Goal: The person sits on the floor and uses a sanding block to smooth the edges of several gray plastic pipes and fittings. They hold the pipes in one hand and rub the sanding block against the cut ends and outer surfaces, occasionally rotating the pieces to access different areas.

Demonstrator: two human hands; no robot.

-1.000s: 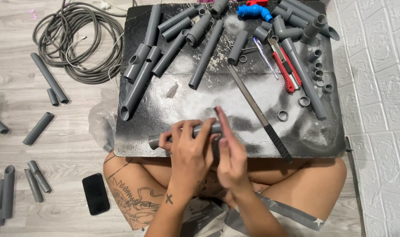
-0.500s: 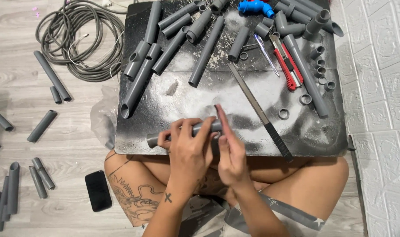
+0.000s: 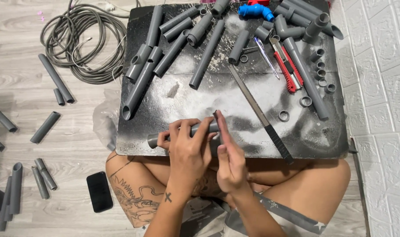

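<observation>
Little has shifted in the past second: both hands hold their pose at the near edge of the black work board (image 3: 323,140), and only the view has drifted slightly.

The left hand (image 3: 189,151) is clenched over a short grey plastic pipe (image 3: 154,140) lying flat along the board's near edge, its open round end poking out past the knuckles. The right hand (image 3: 228,153) grips a thin dark blade-like tool (image 3: 216,120), pressed edge-on against the pipe where the fingers of both hands meet; the contact point itself is hidden behind the fingers.

The board is matte black and dusted with white, powdery shavings, thickest at its centre. Across its far half lie smooth grey pipe lengths (image 3: 206,55), elbow and tee fittings, a blue fitting (image 3: 255,11) at the far edge, and a red utility knife (image 3: 290,68). A long metal saw blade with a black grip (image 3: 261,115) runs diagonally just right of the hands. Small cut grey rings (image 3: 305,102) are scattered towards the board's right side.

Left of the board, on the pale wood-look floor, sit a coiled grey cable (image 3: 83,44), loose pipe offcuts (image 3: 45,127) and a black phone (image 3: 99,192). White textured wall panels (image 3: 380,87) rise right of the board.
</observation>
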